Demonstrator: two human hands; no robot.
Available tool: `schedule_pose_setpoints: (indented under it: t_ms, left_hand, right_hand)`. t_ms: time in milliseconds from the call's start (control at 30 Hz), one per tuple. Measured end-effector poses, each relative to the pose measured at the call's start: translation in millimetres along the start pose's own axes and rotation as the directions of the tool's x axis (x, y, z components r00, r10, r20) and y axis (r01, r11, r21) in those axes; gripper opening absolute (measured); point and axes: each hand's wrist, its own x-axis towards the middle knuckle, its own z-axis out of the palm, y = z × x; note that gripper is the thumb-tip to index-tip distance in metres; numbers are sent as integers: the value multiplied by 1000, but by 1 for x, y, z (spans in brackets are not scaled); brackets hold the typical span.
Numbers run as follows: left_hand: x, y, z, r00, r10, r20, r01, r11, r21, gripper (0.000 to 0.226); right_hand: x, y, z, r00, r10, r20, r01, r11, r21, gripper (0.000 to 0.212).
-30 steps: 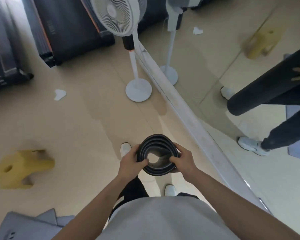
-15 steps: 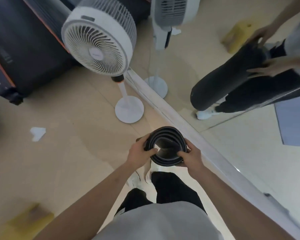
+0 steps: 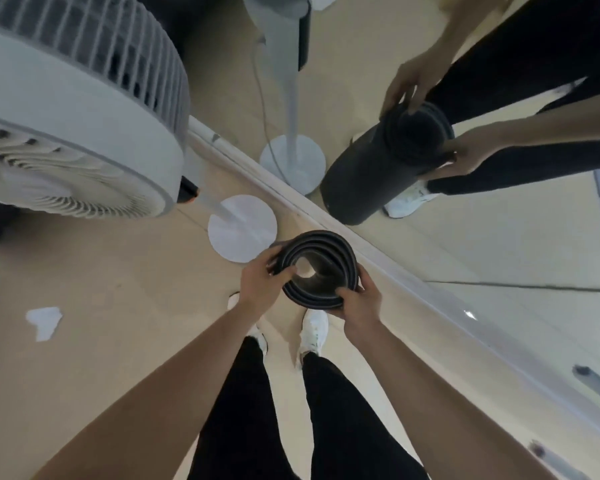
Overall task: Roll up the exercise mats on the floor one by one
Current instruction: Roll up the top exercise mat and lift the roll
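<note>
A rolled black exercise mat (image 3: pixel 329 259) stands on end in front of me, and I look straight down into its spiral top. My left hand (image 3: pixel 262 284) grips the roll's left rim with the thumb over the edge. My right hand (image 3: pixel 359 301) holds the lower right rim. Below the roll are my two white shoes (image 3: pixel 314 329). The wall mirror (image 3: pixel 482 237) on the right reflects the whole upright roll and both hands on its top.
A white pedestal fan (image 3: pixel 77 109) looms close at upper left, its round base (image 3: pixel 243 228) on the floor just left of the roll. The mirror's bottom ledge (image 3: pixel 378 256) runs diagonally right behind the roll. A white scrap (image 3: pixel 44 322) lies on the beige floor at left.
I have stepped closer to the fan and the mirror, carrying the rolled mat upright in both hands. The fan head now fills the upper left; the yellow stool has left the view.
</note>
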Motion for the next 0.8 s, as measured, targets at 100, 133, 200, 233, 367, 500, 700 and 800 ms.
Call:
schedule_pose_setpoints:
  t_ms: [100,133,200,233,367,500,700,800]
  left_hand:
    - [46,-3,0,997,9,74,-12,999,39,39]
    - [60,-3,1,994,19,104,-26,997,67,40]
    - [82,0,0,989,40,145,-55,994,99,45]
    - [90,1,-1,987,50,156,-67,992,105,47]
    - [120,11,0,973,127,193,-161,972,171,48]
    - [139,-4,6,955,184,232,-230,954,192,53]
    - [146,-31,10,993,105,46,-106,994,16,62]
    - [141,-30,12,997,71,18,-71,997,17,58]
  right_hand:
    - [29,-3,21,997,36,-65,-30,995,94,71]
    - [37,-4,27,996,54,-77,-44,992,118,71]
    - [46,-6,39,985,105,-135,-81,982,168,73]
    - [50,-7,45,981,121,-149,-89,975,203,72]
    - [63,-3,65,970,171,-171,-101,929,357,72]
    - [82,14,74,978,201,-64,-157,895,417,64]
    - [111,-1,60,997,54,-55,-61,988,-142,67]
    - [119,-11,51,997,-54,-63,36,966,-257,60]
